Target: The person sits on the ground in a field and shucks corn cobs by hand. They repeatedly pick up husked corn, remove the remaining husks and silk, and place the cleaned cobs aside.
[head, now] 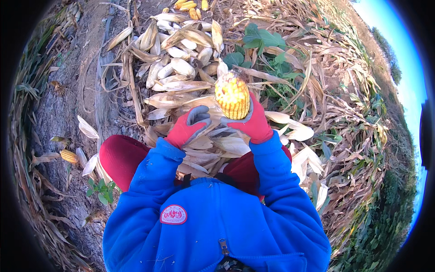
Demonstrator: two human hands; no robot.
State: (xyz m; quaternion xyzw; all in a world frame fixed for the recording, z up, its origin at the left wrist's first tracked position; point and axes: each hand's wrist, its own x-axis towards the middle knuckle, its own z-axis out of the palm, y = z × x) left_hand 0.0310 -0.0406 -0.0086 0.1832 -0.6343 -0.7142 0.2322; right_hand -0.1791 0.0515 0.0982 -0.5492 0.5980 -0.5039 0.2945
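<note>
A husked ear of yellow corn (pixel 234 98) is held up in my right hand (pixel 252 120), which wears a red glove with a grey palm. Fine silk clings to the ear's far end. To its left, my left hand (pixel 191 125) wears a matching glove; its fingers curl inward with a gap to the thumb, apart from the ear, and nothing shows in it. Loose dry husks (pixel 207 149) lie under both hands, between my bent knees. Just beyond the hands spreads a pile of unhusked ears (pixel 180 68) in pale husks.
Several husked ears (pixel 186 5) lie at the far edge of the pile. Another bare ear (pixel 69 156) rests on the soil to the left. Green leafy plants (pixel 263 38) grow right of the pile, and dry corn stalks (pixel 357 119) cover the ground farther right.
</note>
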